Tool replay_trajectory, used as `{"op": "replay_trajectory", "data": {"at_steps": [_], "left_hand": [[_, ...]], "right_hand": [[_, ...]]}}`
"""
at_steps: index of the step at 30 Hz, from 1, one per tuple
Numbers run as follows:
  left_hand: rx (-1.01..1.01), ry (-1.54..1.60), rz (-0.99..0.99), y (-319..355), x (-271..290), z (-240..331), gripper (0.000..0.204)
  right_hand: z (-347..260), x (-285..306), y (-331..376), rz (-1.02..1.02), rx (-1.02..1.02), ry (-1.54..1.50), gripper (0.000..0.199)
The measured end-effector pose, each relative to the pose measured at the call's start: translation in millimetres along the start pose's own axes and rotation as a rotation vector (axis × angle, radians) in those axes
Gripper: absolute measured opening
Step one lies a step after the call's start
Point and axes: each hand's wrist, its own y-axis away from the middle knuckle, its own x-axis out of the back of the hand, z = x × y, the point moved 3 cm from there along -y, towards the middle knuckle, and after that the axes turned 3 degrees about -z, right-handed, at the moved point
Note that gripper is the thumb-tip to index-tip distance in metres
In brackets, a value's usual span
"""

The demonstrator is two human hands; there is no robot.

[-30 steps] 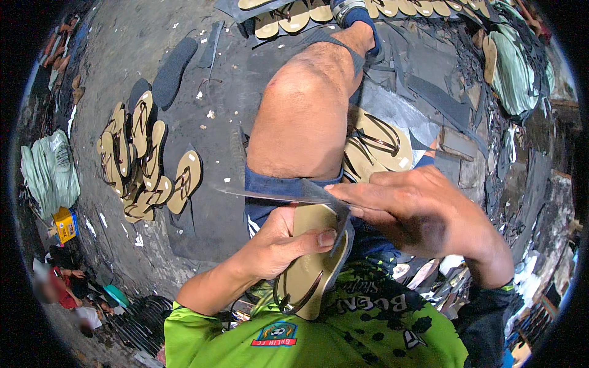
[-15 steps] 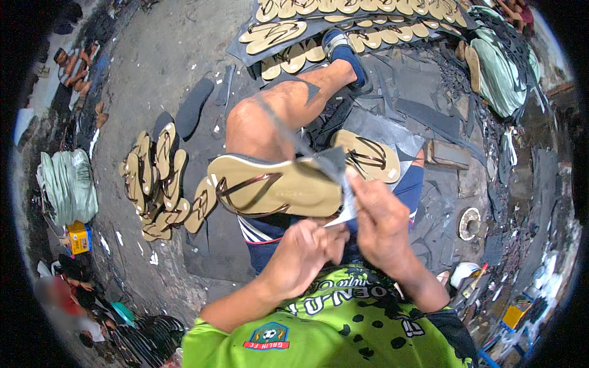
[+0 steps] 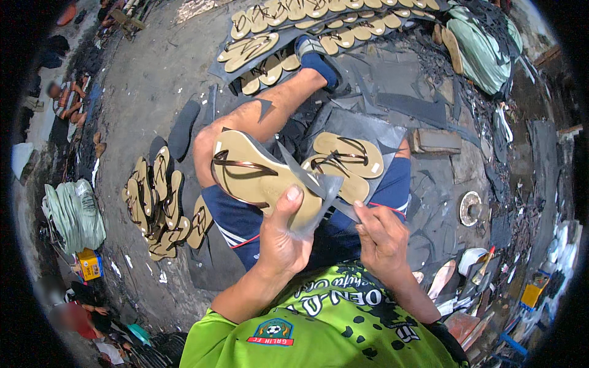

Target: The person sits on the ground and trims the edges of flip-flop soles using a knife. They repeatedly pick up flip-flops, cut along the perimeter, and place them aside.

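My left hand (image 3: 282, 240) grips the heel end of a tan flip-flop sandal (image 3: 254, 175) with a brown strap, thumb pressed on its sole. The sandal lies strap-up over my left knee. My right hand (image 3: 383, 240) pinches a thin grey blade-like strip (image 3: 322, 187) that runs along the sandal's heel edge. A matching pair of tan sandals (image 3: 346, 161) rests on my right thigh, just beyond the right hand.
A heap of tan sandals (image 3: 161, 208) lies on the concrete at my left. Rows of several more sandals (image 3: 307, 18) lie beyond my foot. Green sacks (image 3: 73, 214) sit far left and more (image 3: 485, 43) at top right. Black rubber offcuts (image 3: 417, 107), a block (image 3: 437, 141) and a round metal part (image 3: 471, 208) are on the right.
The sandal went from edge-on near my chest to flat over my left knee, strap up. My right hand dropped lower toward the heel end.
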Motion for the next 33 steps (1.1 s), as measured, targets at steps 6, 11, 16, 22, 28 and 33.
{"op": "replay_trajectory", "data": {"at_steps": [6,11,16,22,28,33], "left_hand": [[0.054,-0.077,0.054,19.4,16.7,-6.5,0.031],[0.196,0.025,0.005,34.0,46.3,-10.9,0.053],[0.18,-0.105,0.034,41.8,51.1,-7.3,0.052],[0.12,-0.178,-0.047,45.0,55.7,-12.7,0.048],[0.221,0.099,0.054,57.7,61.4,-12.3,0.037],[0.291,0.26,-0.107,62.1,61.3,-9.5,0.035]], "right_hand": [[-17.4,9.9,-15.6,-0.32,-0.147,-0.202,0.044],[-26.0,13.5,-22.2,-0.463,-0.131,-0.273,0.042],[-33.7,4.9,-30.5,-0.459,-0.076,-0.298,0.045],[-31.1,-4.5,-30.0,-0.542,-0.06,-0.324,0.052],[-11.0,-8.0,-3.0,-0.413,-0.086,-0.483,0.051],[1.4,-10.5,18.2,-0.543,-0.102,-0.389,0.046]]}}
